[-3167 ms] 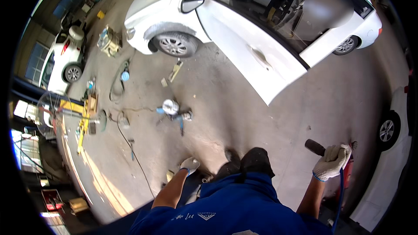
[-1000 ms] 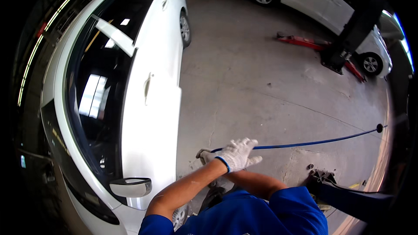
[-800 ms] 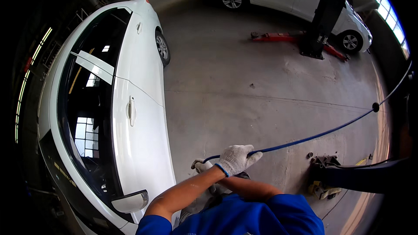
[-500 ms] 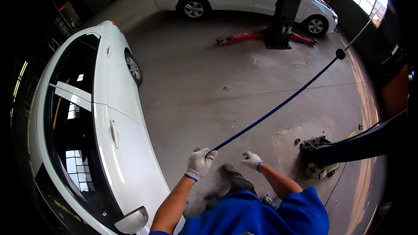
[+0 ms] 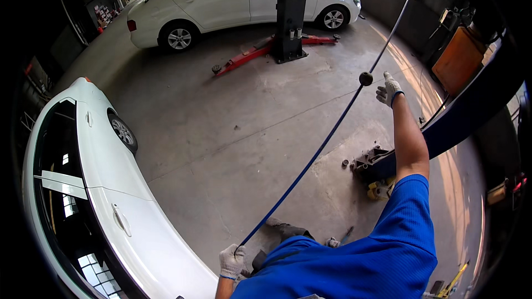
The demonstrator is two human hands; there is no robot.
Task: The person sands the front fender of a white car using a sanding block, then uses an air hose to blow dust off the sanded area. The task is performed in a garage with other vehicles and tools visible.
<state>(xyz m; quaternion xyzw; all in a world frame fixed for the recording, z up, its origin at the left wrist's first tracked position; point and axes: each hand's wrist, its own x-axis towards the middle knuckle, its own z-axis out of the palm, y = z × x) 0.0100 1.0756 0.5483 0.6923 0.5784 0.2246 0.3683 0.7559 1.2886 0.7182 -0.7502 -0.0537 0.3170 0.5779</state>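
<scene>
Blue hose [image 5: 310,163] is running diagonally, from about 6:30 up toward 1 o'clock, bowing slightly, with a black ball stopper [image 5: 366,79] sitting on it at 2 o'clock. Past the ball, the line is looking thinner and greyer.

Left hand [image 5: 231,260], white knit glove, is being held at 6:30, fist clamped on the hose's lower stretch; can't tell whether the hose end is inside the fist. Right hand [image 5: 389,89], same glove, is pointing out past 2 o'clock, fingers spread apart, holding nothing, appearing just beside the ball with a narrow gap showing.

Containers: white car [image 5: 141,232] is filling 7 to 9 o'clock, door glass reflecting window panes, cabin contents unreadable. White sedan [image 5: 216,5] is standing across 11 to 1, windows dark, contents unreadable too. Rack [image 5: 103,15] at 10 o'clock is holding small mixed-colour items, too small to tell. Tan box-like thing [image 5: 497,192] is sitting between 3 and 4, contents not showing.

Around: black lift post [image 5: 290,16] is standing at 12 in front of the sedan, red lift arms [image 5: 246,59] spreading low either side. Dark blue beam [image 5: 465,111] is crossing at 3. Orange panel [image 5: 457,58] is leaning at 2.
</scene>
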